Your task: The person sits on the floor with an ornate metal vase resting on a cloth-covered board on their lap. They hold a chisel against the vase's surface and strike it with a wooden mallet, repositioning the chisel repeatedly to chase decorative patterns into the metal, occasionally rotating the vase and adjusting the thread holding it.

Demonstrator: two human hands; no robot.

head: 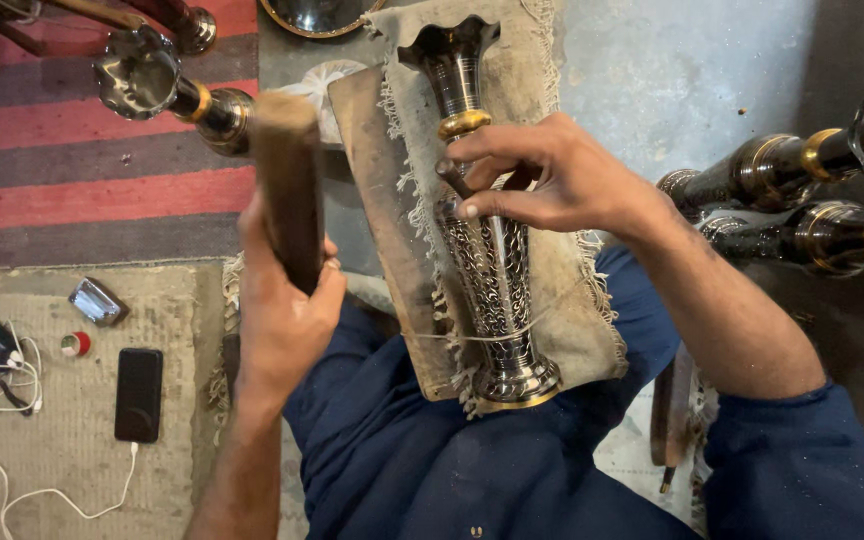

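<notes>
1. My left hand (pixel 282 310) is clenched around a wooden mallet (pixel 287 185), raised just left of the vase.
2. My right hand (pixel 552 180) pinches a thin chisel (pixel 452 180), its tip on the engraved metal vase (pixel 487 250).
3. The vase lies lengthwise on a frayed cloth (pixel 562 270) over a wooden board (pixel 382 200) on my lap, mouth far, foot near.
4. A phone (pixel 139 393) lies on the mat at near left.

Vase (pixel 492 270) lies on cloth (pixel 562 290) over board (pixel 382 200); phone (pixel 139 394) far left.
</notes>
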